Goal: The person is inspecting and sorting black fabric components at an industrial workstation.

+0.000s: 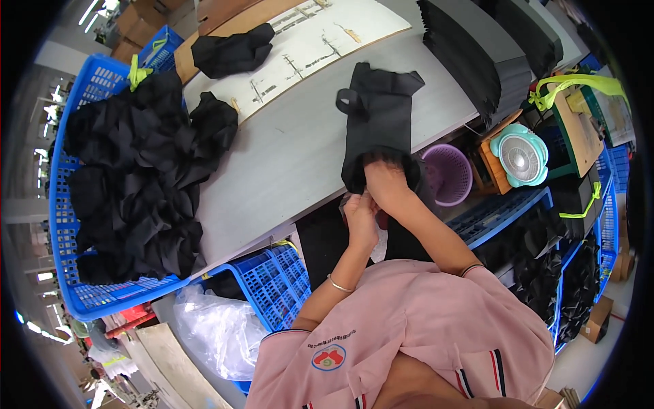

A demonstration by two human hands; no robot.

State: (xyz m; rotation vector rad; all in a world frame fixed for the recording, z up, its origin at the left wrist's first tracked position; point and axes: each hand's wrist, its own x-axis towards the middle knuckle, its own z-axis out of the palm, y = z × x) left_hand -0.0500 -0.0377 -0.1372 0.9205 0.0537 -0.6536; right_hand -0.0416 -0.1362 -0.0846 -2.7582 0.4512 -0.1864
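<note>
A black fabric bag (379, 126) with a small loop on its left side lies on the grey table, its opening toward me at the near edge. My right hand (387, 183) reaches into that opening, and the cloth hides its fingers. Just to the left, my left hand (361, 215) pinches the bag's near rim between thumb and fingers. Another black fabric piece (235, 51) rests folded at the far left on a white board.
At the left stands a blue basket (60, 204) heaped with black fabric pieces (136, 177). Stacked black fabric sheets (463, 58) lie at the far right. Beyond the table's right edge are a purple bin (447, 176) and a turquoise fan (521, 155). Clear plastic (221, 330) hangs lower left.
</note>
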